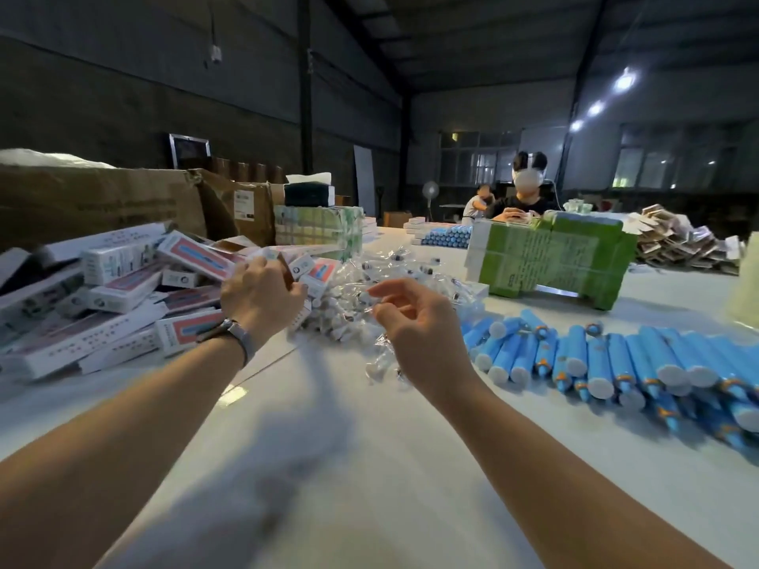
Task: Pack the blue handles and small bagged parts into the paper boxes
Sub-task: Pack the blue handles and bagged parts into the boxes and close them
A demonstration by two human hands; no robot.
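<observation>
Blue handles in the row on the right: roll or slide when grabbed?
The round blue plastic handles look cylindrical, so one nudged sideways would probably roll. They lie packed side by side, which likely limits that. The shells look smooth, possibly slippery. The right hand is at the small clear bagged parts, not the handles.

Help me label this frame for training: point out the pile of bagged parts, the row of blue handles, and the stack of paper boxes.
pile of bagged parts [349, 305]: head view, middle of the clear bags.
row of blue handles [599, 359]: head view, one handle's blue barrel.
stack of paper boxes [123, 289]: head view, a box's side.
</observation>
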